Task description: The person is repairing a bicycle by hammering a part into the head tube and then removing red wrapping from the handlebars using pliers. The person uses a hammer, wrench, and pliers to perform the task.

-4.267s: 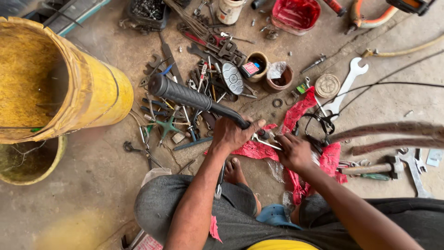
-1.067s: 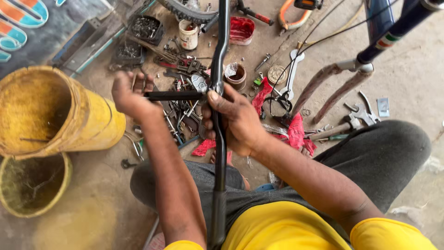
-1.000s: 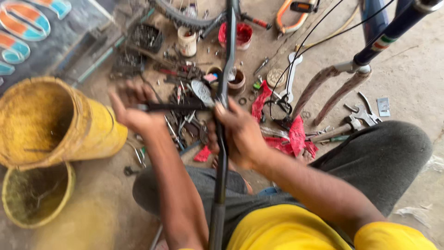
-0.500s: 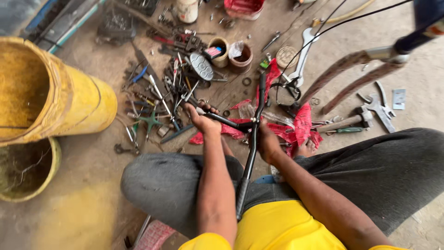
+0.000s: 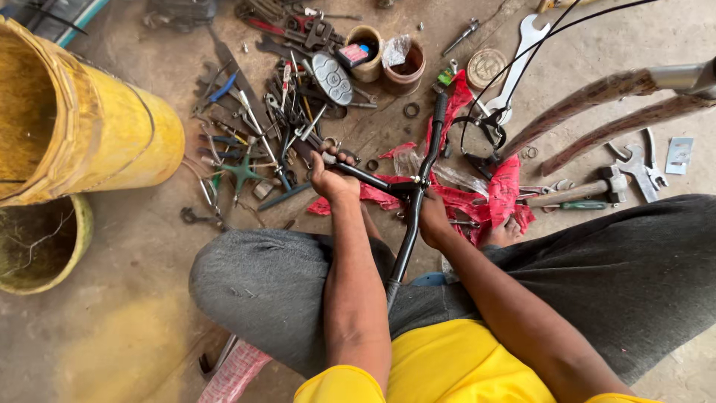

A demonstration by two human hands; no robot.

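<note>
Big yellow drum (image 5: 97,127) sits at 9 o'clock on the floor. The black handlebar (image 5: 418,186) stands dead centre over the red rag (image 5: 477,198). Left hand (image 5: 332,179) is wrapped round its left grip, right hand (image 5: 432,220) clamped on the stem. I'd say a slip could drop the bar onto the loose spanners (image 5: 253,142) at 11 o'clock, or onto that bare foot (image 5: 503,233)

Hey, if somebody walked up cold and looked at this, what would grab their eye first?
Probably the black handlebar at centre, gripped by the left hand and right hand over a red cloth. Next, the big yellow drum lying at the left, and the scattered tools on the floor beyond the hands.
</note>
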